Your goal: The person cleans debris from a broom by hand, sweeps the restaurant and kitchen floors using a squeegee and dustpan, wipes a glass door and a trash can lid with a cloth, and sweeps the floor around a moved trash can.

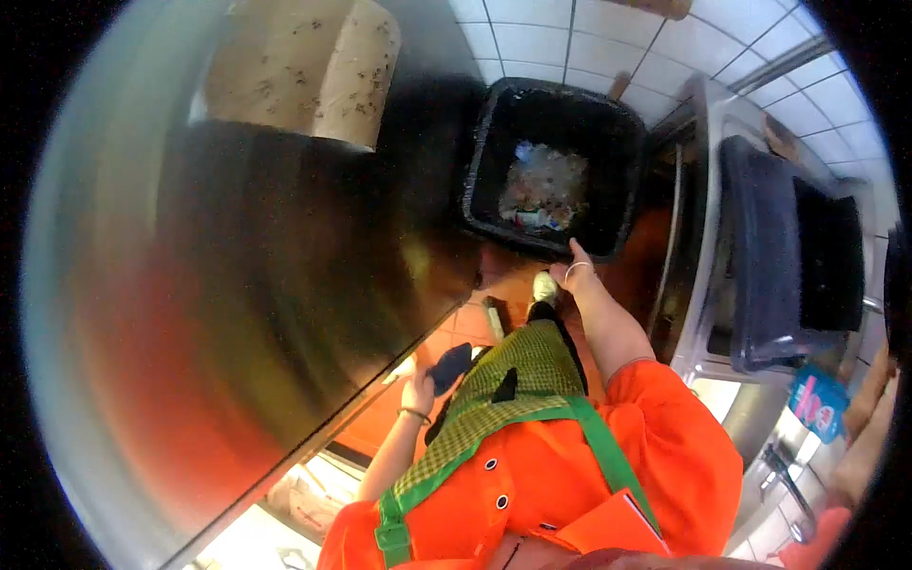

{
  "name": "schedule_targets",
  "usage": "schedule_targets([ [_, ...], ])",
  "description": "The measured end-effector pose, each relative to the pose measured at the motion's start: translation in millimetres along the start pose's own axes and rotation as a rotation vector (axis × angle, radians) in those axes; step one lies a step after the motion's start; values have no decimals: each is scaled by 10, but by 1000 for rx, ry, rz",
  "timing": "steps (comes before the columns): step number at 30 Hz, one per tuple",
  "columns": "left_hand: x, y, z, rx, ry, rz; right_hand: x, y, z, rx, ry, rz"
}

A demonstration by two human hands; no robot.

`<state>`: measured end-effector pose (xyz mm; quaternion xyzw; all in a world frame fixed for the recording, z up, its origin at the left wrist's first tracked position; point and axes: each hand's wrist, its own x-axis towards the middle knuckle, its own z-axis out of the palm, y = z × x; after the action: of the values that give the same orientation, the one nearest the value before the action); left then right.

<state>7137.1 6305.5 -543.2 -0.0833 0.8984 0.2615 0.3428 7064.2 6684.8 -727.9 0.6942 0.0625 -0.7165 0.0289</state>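
My right hand [576, 267] is closed on the near rim of a black bin [483, 171], thumb over the edge and fingers partly hidden. Inside lies mixed rubbish [543, 188], pale scraps and bits of plastic, near the bottom. Lower left, beside the green checked apron [503, 375], my left hand [418, 391] grips a dark blue-grey flat piece [450, 369]. It could be a cloth, but its exact kind is not clear. The bin stands against the tiled wall, between a steel surface and a sink unit.
A large shiny steel surface [218, 313] fills the left, with a speckled pale-brown object [304, 71] at its top. On the right, a dark plastic crate [760, 247] stands on the steel sink unit [698, 323]. A blue packet [819, 404] and a tap [787, 484] are nearby.
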Motion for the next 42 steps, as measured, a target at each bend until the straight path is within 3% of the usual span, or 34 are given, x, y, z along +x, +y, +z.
schedule_targets([
  [4,-156,-239,-168,70,3,33,425,22,198,194,-98,24],
  [6,-234,-389,-238,-2,2,69,677,121,238,370,21,-233],
  [7,-276,-419,-278,20,-3,83,544,101,216,319,-42,-269],
  [15,-306,-849,-497,-35,-32,160,83,285,-102,331,34,-270],
  [18,-319,-944,-580,-13,-75,86,-49,476,-455,366,61,-239],
  [22,-36,-1511,-484,66,-42,309,-185,831,-933,-212,-96,-418],
  [23,52,-1563,-436,-4,-128,379,-321,931,-1178,-641,56,-684],
  [24,161,-1686,-416,10,-41,639,-589,1066,-1430,-1086,221,-918],
  [26,66,-1444,-568,-111,-152,591,-985,1371,-2012,-1336,334,-1012],
  [27,-8,-1292,-659,-115,-203,581,-978,1491,-2383,-1352,336,-1000],
  [29,-135,-1204,-696,86,-218,645,-1621,1696,-2732,-1471,320,-585],
  [30,-74,-1279,-676,219,-202,717,-1511,1833,-3070,-1519,379,-648],
  [32,-185,-1087,-722,332,-329,632,-1383,2051,-3507,-1549,455,-679],
  [34,24,-993,-972,361,-319,620,-1582,2348,-3522,-1753,663,-695],
  [35,37,-968,-917,347,-333,607,-1419,2374,-3686,-1847,767,-817],
  [37,94,-978,-837,372,-338,513,-1328,2253,-3749,-1930,777,-742],
  [40,27,-1060,-934,294,-314,569,-1608,2064,-3379,-2106,798,-712],
  [42,16,-958,-922,402,-335,617,-1551,1936,-3231,-2453,605,-324],
])
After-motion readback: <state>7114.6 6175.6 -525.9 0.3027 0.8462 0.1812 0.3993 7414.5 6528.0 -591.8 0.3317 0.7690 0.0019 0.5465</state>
